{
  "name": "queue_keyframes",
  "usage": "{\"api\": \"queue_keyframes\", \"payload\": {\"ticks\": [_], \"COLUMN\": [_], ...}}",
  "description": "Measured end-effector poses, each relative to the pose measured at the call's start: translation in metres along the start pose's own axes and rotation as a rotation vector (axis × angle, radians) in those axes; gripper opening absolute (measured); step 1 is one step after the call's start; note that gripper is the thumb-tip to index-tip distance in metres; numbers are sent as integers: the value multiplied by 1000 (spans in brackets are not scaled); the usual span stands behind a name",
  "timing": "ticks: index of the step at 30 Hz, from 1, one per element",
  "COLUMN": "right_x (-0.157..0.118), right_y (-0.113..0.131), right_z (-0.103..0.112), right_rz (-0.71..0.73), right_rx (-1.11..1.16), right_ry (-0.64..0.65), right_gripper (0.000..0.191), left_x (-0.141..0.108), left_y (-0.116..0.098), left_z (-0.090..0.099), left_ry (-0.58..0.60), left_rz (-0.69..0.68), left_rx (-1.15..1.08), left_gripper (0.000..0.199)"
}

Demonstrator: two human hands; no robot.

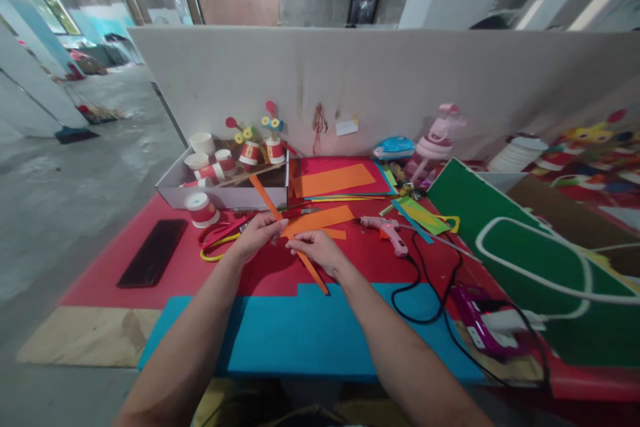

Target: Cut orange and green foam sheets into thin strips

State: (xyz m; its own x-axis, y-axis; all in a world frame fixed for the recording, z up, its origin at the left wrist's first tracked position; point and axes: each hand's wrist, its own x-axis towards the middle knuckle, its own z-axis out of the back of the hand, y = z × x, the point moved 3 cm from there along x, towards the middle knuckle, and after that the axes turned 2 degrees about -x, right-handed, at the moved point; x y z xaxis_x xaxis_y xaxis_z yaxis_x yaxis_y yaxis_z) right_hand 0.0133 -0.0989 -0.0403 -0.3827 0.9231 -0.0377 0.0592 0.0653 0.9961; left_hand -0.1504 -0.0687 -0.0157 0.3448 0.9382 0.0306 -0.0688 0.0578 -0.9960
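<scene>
White panel (225,80), tall and smooth, stands upright behind an open white cardboard box (175,197), the reference point for all locations, taken from the worker's side. Red-covered worktable (270,273): supports the box near its far left part. Overlapping sky-blue sheets (300,340): along the table's near edge, in front of the box and to its right. Green flat board (500,233): well to the right of the box, tilted, with a looped white cable lying across it.

Inside the box, as seen from where I stand: white and red paper cups, plus two cup figures (250,150) with yellow ring eyes. Black rectangular phone (153,253): flat, in front of the box and slightly left. Pink plastic fan (435,133): right of the box, near the panel. Pale-pink glue gun (387,227): right of the box, lying on the table, black cord attached.

Left hand (263,233): in front of the box, fingers closed in a pinch on a narrow orange paper strip (313,271). Right hand (315,250): just beside it, nearer the worker, thumb and fingers pinched on the same strip. Strip orientation: diagonal, far end near the box front, near end pointing at the blue sheets.
</scene>
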Motion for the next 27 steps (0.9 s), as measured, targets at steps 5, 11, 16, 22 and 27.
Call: {"api": "queue_keyframes", "payload": {"ticks": [5,11,16,22,27], "right_x": [2,2,5,2,-4], "right_y": [-6,-4,-4,-2,3], "right_z": [3,1,0,7,8], "right_rz": [-63,-25,28,-127,-145], "right_rx": [3,36,18,-64,-108], "right_ry": [7,-24,-44,136,250], "right_gripper": [34,30,32,36,34], "left_x": [1,2,2,4,1], "left_y": [2,7,7,9,1], "left_z": [-1,-7,-10,4,24], "left_ry": [2,141,163,-13,-135], "left_rz": [-31,-16,-32,-23,-37], "left_rx": [-10,-45,-33,-184,-298], "left_gripper": [47,38,36,36,35]}}
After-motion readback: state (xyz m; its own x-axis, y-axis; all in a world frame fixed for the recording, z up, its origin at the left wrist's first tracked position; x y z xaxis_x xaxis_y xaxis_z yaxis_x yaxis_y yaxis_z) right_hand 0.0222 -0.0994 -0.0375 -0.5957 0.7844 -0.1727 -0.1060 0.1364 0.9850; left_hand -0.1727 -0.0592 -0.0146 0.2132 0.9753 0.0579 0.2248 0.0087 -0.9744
